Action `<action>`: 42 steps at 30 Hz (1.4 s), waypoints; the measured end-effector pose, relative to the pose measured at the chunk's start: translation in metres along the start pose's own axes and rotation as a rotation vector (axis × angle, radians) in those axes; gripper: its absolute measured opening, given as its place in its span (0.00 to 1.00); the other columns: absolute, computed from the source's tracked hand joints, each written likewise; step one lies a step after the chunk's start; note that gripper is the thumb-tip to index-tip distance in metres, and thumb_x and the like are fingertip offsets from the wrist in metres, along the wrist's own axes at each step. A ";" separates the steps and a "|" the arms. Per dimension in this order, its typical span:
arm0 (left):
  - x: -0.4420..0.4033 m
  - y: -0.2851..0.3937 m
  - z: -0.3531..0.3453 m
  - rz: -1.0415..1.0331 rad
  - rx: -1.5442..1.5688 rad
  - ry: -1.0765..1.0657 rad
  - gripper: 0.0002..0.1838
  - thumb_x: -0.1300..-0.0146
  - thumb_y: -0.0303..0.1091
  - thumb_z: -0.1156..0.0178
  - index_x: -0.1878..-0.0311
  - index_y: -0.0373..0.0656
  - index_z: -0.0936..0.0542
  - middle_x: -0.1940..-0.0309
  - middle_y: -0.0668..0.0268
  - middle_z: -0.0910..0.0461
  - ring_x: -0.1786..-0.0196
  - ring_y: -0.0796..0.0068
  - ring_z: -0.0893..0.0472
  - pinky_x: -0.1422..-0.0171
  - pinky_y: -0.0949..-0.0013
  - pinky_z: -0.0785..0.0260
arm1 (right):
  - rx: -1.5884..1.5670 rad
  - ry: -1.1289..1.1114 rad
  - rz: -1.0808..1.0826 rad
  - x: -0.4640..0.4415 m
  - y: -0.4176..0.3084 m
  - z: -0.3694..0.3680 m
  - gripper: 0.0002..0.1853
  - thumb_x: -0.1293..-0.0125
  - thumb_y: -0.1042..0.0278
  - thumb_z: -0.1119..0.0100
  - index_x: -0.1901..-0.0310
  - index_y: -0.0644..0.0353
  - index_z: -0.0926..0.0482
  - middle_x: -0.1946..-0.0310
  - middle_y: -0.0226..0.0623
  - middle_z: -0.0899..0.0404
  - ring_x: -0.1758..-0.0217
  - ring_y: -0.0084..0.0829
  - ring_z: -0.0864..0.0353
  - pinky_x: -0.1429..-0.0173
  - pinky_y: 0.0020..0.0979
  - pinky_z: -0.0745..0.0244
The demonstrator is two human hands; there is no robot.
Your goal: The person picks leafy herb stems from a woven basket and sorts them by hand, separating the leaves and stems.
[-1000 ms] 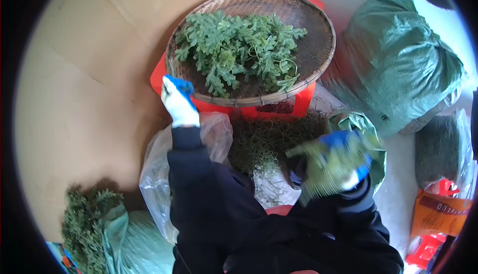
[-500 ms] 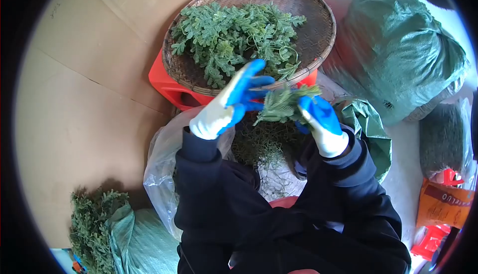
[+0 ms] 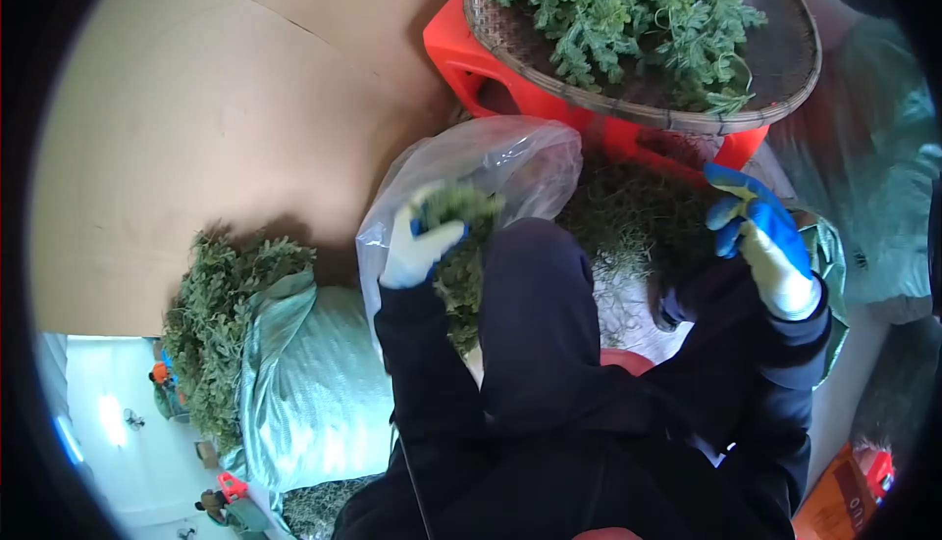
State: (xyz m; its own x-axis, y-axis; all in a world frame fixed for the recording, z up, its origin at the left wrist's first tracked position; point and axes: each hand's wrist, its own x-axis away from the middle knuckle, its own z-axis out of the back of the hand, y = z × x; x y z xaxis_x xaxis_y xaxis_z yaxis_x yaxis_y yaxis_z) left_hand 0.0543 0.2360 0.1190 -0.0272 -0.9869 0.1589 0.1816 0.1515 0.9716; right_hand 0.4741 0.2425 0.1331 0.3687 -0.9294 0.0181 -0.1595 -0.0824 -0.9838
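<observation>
My left hand (image 3: 417,251), in a white and blue glove, is closed around a bunch of leafy green sprigs (image 3: 463,205), blurred by motion. It is over the mouth of a clear plastic bag (image 3: 535,148), which has more greenery inside. My right hand (image 3: 770,236), gloved alike, is in the air at the right with its fingers loosely apart and nothing visible in them. Beyond both hands, a round woven bamboo tray (image 3: 638,108) bears a heap of leafy green sprigs (image 3: 628,20).
Red plastic stools (image 3: 456,45) support the tray. Loose thin stems (image 3: 628,216) lie on the floor below. At the left, a green woven sack (image 3: 329,383) spills leafy plants (image 3: 211,334). A large green sack (image 3: 883,177) stands at the right, and cardboard (image 3: 216,138) covers the left side.
The view has swung left. My left hand has taken the sprigs from my right hand and carried them left over the clear bag. My right hand has let go and sits apart.
</observation>
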 end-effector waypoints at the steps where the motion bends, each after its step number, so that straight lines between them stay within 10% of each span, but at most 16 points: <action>1: 0.014 -0.040 0.024 0.113 -0.152 -0.015 0.32 0.45 0.20 0.39 0.35 0.34 0.34 0.44 0.56 0.23 0.45 0.70 0.22 0.41 0.68 0.30 | 0.007 -0.002 -0.029 0.001 -0.001 0.004 0.31 0.28 0.49 0.52 0.36 0.69 0.35 0.60 0.32 0.22 0.63 0.19 0.26 0.56 0.21 0.31; 5: 0.065 -0.130 0.083 0.276 -1.141 0.064 0.43 0.55 0.31 0.27 0.33 0.36 0.35 0.40 0.55 0.29 0.38 0.62 0.29 0.34 0.64 0.36 | 0.039 -0.121 -0.061 -0.001 -0.006 0.004 0.32 0.29 0.46 0.50 0.38 0.68 0.31 0.62 0.30 0.22 0.63 0.19 0.26 0.57 0.20 0.32; 13: -0.021 -0.046 0.013 -0.200 -0.426 0.346 0.29 0.44 0.22 0.37 0.37 0.36 0.30 0.45 0.57 0.26 0.44 0.68 0.23 0.40 0.69 0.31 | -0.060 -0.167 -0.205 -0.012 -0.002 -0.015 0.23 0.30 0.56 0.43 0.40 0.63 0.27 0.61 0.26 0.22 0.60 0.16 0.27 0.52 0.21 0.32; 18: -0.118 0.059 -0.093 -0.555 -0.242 -0.014 0.22 0.41 0.26 0.35 0.43 0.36 0.25 0.52 0.62 0.22 0.49 0.76 0.23 0.43 0.71 0.31 | -0.029 -0.121 -0.235 -0.021 0.008 -0.019 0.18 0.31 0.65 0.40 0.44 0.63 0.24 0.56 0.29 0.22 0.54 0.18 0.26 0.49 0.24 0.29; 20: -0.169 0.070 -0.130 -0.753 -0.501 -0.136 0.23 0.39 0.30 0.36 0.41 0.35 0.27 0.47 0.59 0.23 0.44 0.71 0.24 0.40 0.68 0.33 | 0.161 -0.112 -0.137 -0.024 0.013 -0.019 0.17 0.32 0.64 0.41 0.45 0.63 0.24 0.56 0.32 0.20 0.55 0.21 0.24 0.49 0.25 0.28; 23: -0.201 0.074 -0.177 -0.560 -1.098 0.010 0.31 0.44 0.50 0.36 0.37 0.55 0.29 0.43 0.52 0.28 0.43 0.47 0.27 0.37 0.52 0.35 | 0.495 -0.106 -0.014 -0.026 0.020 -0.015 0.17 0.33 0.62 0.40 0.47 0.61 0.23 0.57 0.42 0.19 0.54 0.33 0.18 0.50 0.30 0.25; 26: -0.211 0.056 -0.180 -0.433 -1.230 0.098 0.32 0.46 0.50 0.35 0.37 0.56 0.29 0.45 0.52 0.28 0.43 0.47 0.26 0.39 0.52 0.32 | 0.542 -0.069 -0.066 -0.021 0.026 -0.008 0.19 0.35 0.58 0.40 0.47 0.60 0.23 0.58 0.46 0.18 0.52 0.42 0.18 0.49 0.34 0.25; 32: -0.232 0.050 -0.143 -0.642 -0.738 0.776 0.28 0.54 0.42 0.26 0.51 0.44 0.25 0.58 0.50 0.24 0.54 0.44 0.23 0.47 0.50 0.30 | 0.649 -0.092 -0.112 -0.022 0.010 -0.011 0.20 0.36 0.53 0.41 0.48 0.55 0.22 0.58 0.45 0.18 0.53 0.45 0.18 0.50 0.37 0.24; 37: -0.252 0.034 -0.149 -0.408 -0.670 0.173 0.19 0.50 0.41 0.30 0.59 0.39 0.20 0.58 0.56 0.17 0.56 0.55 0.18 0.48 0.57 0.28 | 0.734 -0.163 -0.184 -0.031 -0.002 -0.030 0.18 0.34 0.61 0.41 0.45 0.59 0.23 0.61 0.44 0.18 0.56 0.34 0.16 0.52 0.33 0.25; 42: -0.244 0.059 -0.153 -0.577 -0.160 0.380 0.07 0.42 0.25 0.38 0.61 0.36 0.22 0.72 0.63 0.21 0.69 0.77 0.24 0.59 0.71 0.30 | 0.683 -0.183 -0.203 -0.036 0.001 -0.039 0.19 0.35 0.60 0.41 0.45 0.58 0.23 0.61 0.43 0.17 0.58 0.34 0.17 0.52 0.33 0.25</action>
State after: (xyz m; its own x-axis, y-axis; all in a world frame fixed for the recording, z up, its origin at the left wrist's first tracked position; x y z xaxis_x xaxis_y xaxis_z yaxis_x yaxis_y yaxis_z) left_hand 0.2221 0.4774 0.1107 0.1770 -0.8626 -0.4739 0.3844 -0.3826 0.8401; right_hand 0.4252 0.2616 0.1381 0.4866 -0.8398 0.2407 0.5121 0.0510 -0.8574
